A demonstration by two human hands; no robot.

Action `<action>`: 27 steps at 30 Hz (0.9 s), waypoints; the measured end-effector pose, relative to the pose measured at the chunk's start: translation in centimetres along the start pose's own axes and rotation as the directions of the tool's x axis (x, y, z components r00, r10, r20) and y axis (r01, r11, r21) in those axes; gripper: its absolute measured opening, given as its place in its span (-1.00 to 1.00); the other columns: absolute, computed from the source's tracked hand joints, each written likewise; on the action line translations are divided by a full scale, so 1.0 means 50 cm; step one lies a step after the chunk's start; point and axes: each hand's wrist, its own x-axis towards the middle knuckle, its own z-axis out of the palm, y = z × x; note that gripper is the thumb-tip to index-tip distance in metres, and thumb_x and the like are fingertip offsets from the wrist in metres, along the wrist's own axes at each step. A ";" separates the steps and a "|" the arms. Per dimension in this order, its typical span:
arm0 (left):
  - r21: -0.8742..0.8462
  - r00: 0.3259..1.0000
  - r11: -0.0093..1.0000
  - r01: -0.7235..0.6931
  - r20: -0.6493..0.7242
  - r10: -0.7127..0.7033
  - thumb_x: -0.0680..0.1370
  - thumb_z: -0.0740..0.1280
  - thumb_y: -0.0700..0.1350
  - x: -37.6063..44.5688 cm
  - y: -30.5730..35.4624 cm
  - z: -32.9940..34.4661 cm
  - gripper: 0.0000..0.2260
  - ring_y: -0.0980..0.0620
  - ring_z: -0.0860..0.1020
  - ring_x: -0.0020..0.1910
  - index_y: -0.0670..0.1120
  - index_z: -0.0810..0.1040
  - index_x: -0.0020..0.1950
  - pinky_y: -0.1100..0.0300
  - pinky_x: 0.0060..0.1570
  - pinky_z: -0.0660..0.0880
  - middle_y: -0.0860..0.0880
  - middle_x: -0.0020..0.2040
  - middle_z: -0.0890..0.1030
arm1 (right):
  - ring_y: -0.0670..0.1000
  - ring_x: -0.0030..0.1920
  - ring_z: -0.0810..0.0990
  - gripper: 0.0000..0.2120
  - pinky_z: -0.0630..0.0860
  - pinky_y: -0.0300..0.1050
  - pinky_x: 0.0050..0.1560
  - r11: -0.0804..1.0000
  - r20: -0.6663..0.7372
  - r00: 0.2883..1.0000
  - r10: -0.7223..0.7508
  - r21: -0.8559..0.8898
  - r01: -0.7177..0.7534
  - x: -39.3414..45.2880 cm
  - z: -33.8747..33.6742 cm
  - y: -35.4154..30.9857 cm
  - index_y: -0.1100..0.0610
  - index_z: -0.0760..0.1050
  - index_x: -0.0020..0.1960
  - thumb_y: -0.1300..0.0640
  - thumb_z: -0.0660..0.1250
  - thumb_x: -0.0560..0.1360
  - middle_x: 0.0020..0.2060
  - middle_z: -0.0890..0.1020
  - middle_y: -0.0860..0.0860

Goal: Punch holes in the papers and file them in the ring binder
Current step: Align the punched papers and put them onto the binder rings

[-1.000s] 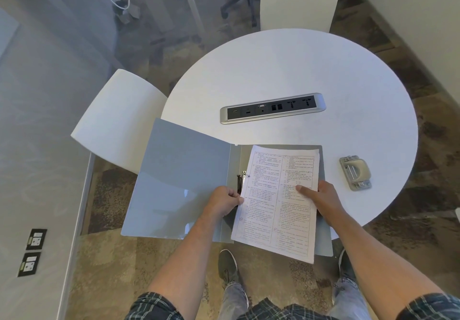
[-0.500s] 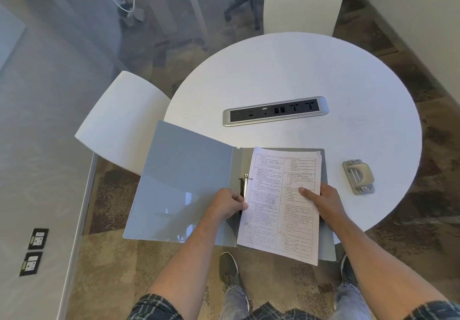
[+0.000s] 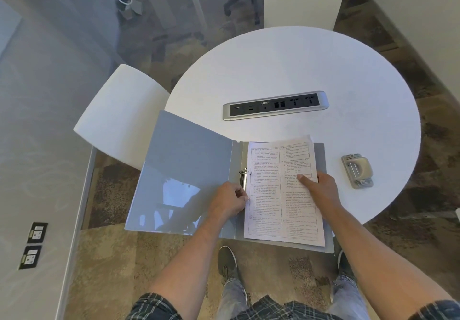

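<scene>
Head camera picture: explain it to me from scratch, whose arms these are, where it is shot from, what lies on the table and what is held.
No machine here: a person wears one wide-angle camera on the head, looking down at their own bare arms. On the round white table lies an open grey ring binder, its left cover hanging past the table edge. A stack of white printed papers lies on its right half. The left hand is at the papers' left edge by the metal rings; whether it grips anything is hard to tell. The right hand holds the papers' right edge, thumb on top. To the right sits a grey metal hole punch, untouched. A silver socket strip is set into the tabletop.
</scene>
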 end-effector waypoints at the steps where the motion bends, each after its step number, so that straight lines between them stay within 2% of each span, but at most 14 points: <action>1: 0.033 1.000 0.999 -0.022 -0.019 0.023 0.51 0.48 -0.06 -0.003 0.002 0.001 -0.85 0.12 0.60 -0.24 0.02 0.59 -0.24 0.22 -0.29 0.55 0.10 -0.22 0.63 | -0.01 -0.14 0.77 -0.84 0.65 -0.11 -0.20 0.998 -0.032 0.999 0.007 -0.061 -0.009 0.002 0.005 -0.003 0.01 0.63 0.10 -0.01 0.48 0.57 -0.03 0.78 -0.05; 3: 0.109 0.996 0.992 -0.070 -0.053 0.077 0.50 0.45 -0.04 -0.009 0.006 0.002 -0.88 0.13 0.58 -0.22 0.06 0.57 -0.22 0.18 -0.21 0.62 0.12 -0.14 0.58 | -0.02 -0.12 0.71 -0.79 0.57 -0.13 -0.23 0.978 -0.095 0.995 0.007 -0.207 -0.026 0.001 0.015 -0.013 0.04 0.55 0.15 0.01 0.45 0.58 0.03 0.74 -0.01; 5: 0.152 0.992 0.983 -0.102 -0.060 0.113 0.50 0.44 -0.02 -0.016 0.008 0.004 -0.93 0.14 0.57 -0.19 0.09 0.58 -0.16 0.14 -0.13 0.65 0.13 -0.08 0.53 | 0.07 -0.04 0.68 -0.63 0.57 -0.07 -0.18 0.920 -0.181 0.983 -0.018 -0.387 -0.054 -0.010 0.028 -0.024 0.05 0.43 0.25 0.02 0.47 0.53 0.09 0.68 0.03; 8: 0.164 0.990 0.981 -0.102 -0.075 0.115 0.51 0.44 0.05 -0.023 0.011 0.008 -0.91 0.14 0.57 -0.15 0.09 0.58 -0.05 0.13 -0.08 0.65 0.12 -0.02 0.52 | 0.23 0.26 0.54 -0.32 0.52 0.16 0.18 0.740 -0.295 0.928 -0.228 -0.672 -0.032 -0.035 0.057 -0.026 0.14 0.32 0.43 0.11 0.53 0.40 0.30 0.52 0.16; 10: 0.156 0.990 0.985 -0.079 -0.108 0.096 0.52 0.46 0.10 -0.026 0.013 0.009 -0.83 0.12 0.57 -0.13 0.08 0.56 0.03 0.21 -0.14 0.58 0.11 0.02 0.51 | 0.18 0.33 0.52 -0.36 0.47 0.14 0.32 0.720 -0.188 0.917 -0.351 -0.680 0.136 -0.054 0.082 -0.028 0.08 0.39 0.44 0.11 0.54 0.42 0.35 0.53 0.11; 13: 0.112 0.987 0.994 -0.014 -0.157 0.031 0.51 0.48 0.12 -0.031 0.013 0.005 -0.76 0.10 0.58 -0.11 0.06 0.54 0.07 0.25 -0.21 0.47 0.09 0.02 0.52 | 0.03 0.38 0.55 -0.56 0.47 0.11 0.44 0.748 0.187 0.924 -0.333 -0.545 0.379 -0.076 0.131 -0.025 -0.07 0.48 0.43 0.07 0.45 0.58 0.39 0.58 -0.07; 15: 0.083 0.987 0.996 0.022 -0.163 -0.008 0.50 0.48 0.11 -0.036 0.007 0.001 -0.74 0.06 0.58 -0.10 0.02 0.56 0.07 0.24 -0.25 0.43 0.07 -0.01 0.57 | 0.01 0.43 0.52 -0.59 0.43 0.10 0.48 0.667 0.442 0.853 -0.280 -0.549 0.503 -0.086 0.159 -0.017 -0.13 0.47 0.48 0.05 0.35 0.64 0.43 0.57 -0.11; 16: 0.052 0.987 0.998 0.036 -0.161 -0.027 0.50 0.48 0.09 -0.038 0.003 0.000 -0.76 0.05 0.59 -0.11 0.00 0.56 0.05 0.22 -0.25 0.46 0.06 -0.03 0.60 | 0.03 0.45 0.51 -0.57 0.42 0.09 0.47 0.622 0.520 0.816 -0.253 -0.559 0.549 -0.089 0.170 -0.010 -0.15 0.45 0.50 0.04 0.33 0.65 0.45 0.56 -0.11; 17: 0.009 0.987 0.999 0.049 -0.156 -0.047 0.51 0.48 0.06 -0.039 -0.002 0.000 -0.78 0.04 0.61 -0.10 -0.01 0.58 0.04 0.19 -0.21 0.51 0.05 -0.06 0.63 | 0.05 0.46 0.50 -0.54 0.42 0.09 0.46 0.590 0.562 0.796 -0.226 -0.571 0.571 -0.090 0.177 -0.002 -0.17 0.42 0.53 0.03 0.33 0.65 0.47 0.54 -0.11; 19: -0.076 0.988 0.995 0.065 -0.134 -0.075 0.54 0.46 -0.04 -0.040 -0.014 0.002 -0.84 0.04 0.63 -0.05 -0.04 0.62 0.08 0.18 -0.08 0.57 0.04 -0.04 0.67 | 0.08 0.48 0.49 -0.49 0.43 0.09 0.46 0.585 0.567 0.800 -0.195 -0.588 0.559 -0.093 0.180 0.011 -0.19 0.35 0.57 0.03 0.32 0.65 0.50 0.51 -0.09; 23: -0.226 0.989 0.972 0.062 -0.114 -0.090 0.56 0.40 -0.17 -0.048 -0.034 0.009 -0.85 0.09 0.62 -0.05 -0.08 0.68 0.12 0.36 -0.16 0.44 0.08 -0.08 0.66 | 0.09 0.48 0.49 -0.39 0.43 0.03 0.48 0.615 0.560 0.805 -0.195 -0.570 0.545 -0.095 0.176 0.026 -0.18 0.23 0.64 0.08 0.32 0.65 0.54 0.46 -0.05; 27: -0.307 0.994 0.949 0.074 -0.058 -0.096 0.58 0.39 -0.21 -0.053 -0.041 0.010 -0.78 0.07 0.63 0.05 -0.12 0.69 0.21 0.28 0.04 0.47 0.03 0.04 0.70 | 0.07 0.61 0.28 -0.25 0.20 0.04 0.62 0.603 0.632 0.757 -0.162 -0.544 0.583 -0.102 0.173 0.049 -0.11 -0.03 0.71 0.12 0.31 0.66 0.66 0.21 -0.11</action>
